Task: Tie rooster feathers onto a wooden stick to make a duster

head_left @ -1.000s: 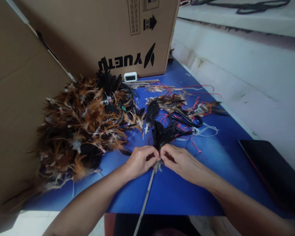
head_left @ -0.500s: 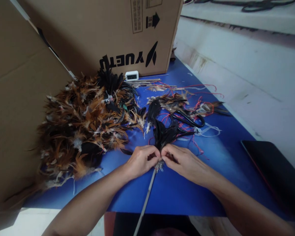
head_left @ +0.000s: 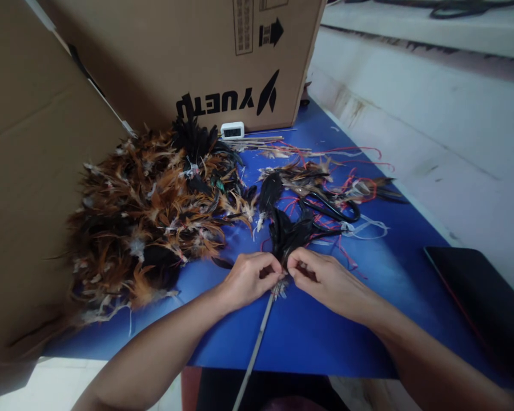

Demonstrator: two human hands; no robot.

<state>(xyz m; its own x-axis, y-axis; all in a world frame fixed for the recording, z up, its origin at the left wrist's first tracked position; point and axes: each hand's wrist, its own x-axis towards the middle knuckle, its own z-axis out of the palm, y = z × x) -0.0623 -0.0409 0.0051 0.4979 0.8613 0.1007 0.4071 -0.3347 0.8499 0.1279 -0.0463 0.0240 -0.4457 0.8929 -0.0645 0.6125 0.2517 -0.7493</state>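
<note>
A bundle of black feathers (head_left: 288, 233) is gathered at the top of a thin stick (head_left: 257, 348), which slants down past the table's near edge. My left hand (head_left: 251, 279) pinches the bundle at its base, from the left. Across from it, my right hand (head_left: 325, 279) is closed, thumb against forefinger, just right of the binding point. Whatever lies in that right pinch is too small to make out. Pale quill ends (head_left: 279, 290) stick out below the fingertips, around the stick.
A large heap of brown feathers (head_left: 154, 200) lies left, against a cardboard box (head_left: 145, 63). Behind the bundle are scissors (head_left: 332, 208), red strings (head_left: 370, 149) and thin sticks (head_left: 261, 141). A small white digital display (head_left: 232, 131) stands at the box. A dark flat device (head_left: 475, 297) rests right.
My right hand has drawn slightly away to the right, widening the gap between the two pinches. The left hand stays at the bundle's base. The whole view has shifted a little.
</note>
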